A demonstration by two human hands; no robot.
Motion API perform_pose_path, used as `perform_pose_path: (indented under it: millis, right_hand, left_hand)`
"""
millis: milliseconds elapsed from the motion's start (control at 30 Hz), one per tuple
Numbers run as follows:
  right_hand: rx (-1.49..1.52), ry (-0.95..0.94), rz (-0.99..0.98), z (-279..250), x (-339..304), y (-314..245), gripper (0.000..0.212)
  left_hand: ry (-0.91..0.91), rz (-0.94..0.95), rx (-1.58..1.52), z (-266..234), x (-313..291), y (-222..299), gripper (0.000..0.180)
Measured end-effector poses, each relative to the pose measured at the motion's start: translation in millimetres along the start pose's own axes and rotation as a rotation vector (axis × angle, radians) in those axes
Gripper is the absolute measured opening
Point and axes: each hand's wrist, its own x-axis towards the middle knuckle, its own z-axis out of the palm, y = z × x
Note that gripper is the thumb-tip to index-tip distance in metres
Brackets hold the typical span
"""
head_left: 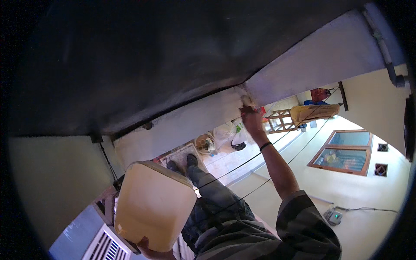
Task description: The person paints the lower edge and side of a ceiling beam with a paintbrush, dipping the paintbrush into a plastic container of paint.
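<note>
My left hand (149,249) grips the lower rim of a beige plastic tub (156,203), rounded at the corners and tilted so that its inside shows. Any contents at its bottom are hard to make out. My right hand (252,118), with a black band at the wrist, is raised to the pale beam (186,117) under the dark ceiling. Its fingers are closed round what looks like a paintbrush (246,100), blurred, its tip against the beam's corner. A red patch shows beside the hand; I cannot tell whether it belongs to the brush.
Two thin cables (277,173) stretch across below my right arm. Far down, my feet stand on a light surface beside a round container (205,143) and plastic bags (226,132). A wooden rack (281,121), a framed window (344,151) and a pipe (383,47) lie to the right.
</note>
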Motion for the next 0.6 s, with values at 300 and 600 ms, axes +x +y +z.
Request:
perform_pose_path:
  millis: [300, 600]
  right_hand:
    - [0.022, 0.038, -0.041, -6, 12, -16, 0.018]
    - [0.038, 0.002, 0.035, 16, 54, -23, 0.019]
  left_hand:
    - [-0.079, 0.162, 0.174, 0, 7, 8, 0.06]
    - [-0.13, 0.214, 0.182, 12, 5, 10, 0.053]
